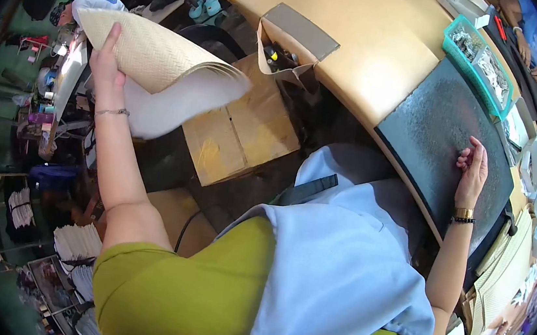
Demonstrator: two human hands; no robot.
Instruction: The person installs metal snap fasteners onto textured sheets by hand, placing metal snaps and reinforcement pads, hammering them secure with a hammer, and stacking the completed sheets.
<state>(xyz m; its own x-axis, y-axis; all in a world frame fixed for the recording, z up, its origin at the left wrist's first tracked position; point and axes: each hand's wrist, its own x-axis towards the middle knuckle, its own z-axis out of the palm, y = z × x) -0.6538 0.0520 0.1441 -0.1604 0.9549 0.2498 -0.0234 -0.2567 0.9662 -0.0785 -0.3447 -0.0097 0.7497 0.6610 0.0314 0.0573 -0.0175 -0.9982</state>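
Observation:
On the left, my left hand (105, 67) grips the edge of a beige woven-textured sheet (153, 51), its index finger stretched along the surface. The sheet is bent over into a curve and hangs off the bench, with a white sheet or backing (163, 107) beneath it. My right hand (473, 169) is over a dark, worn mat (428, 138) on the workbench. Its fingers are loosely curled, the index finger straighter than the rest, and no object shows in them. Whether it touches the mat I cannot tell.
A cardboard box (239, 138) stands below the bench's tan surface (365, 53). A teal basket (479, 65) of metal pieces sits beyond the mat. More beige woven sheets (499, 277) lie at the right. A co-worker's hands (531, 61) show at the top right.

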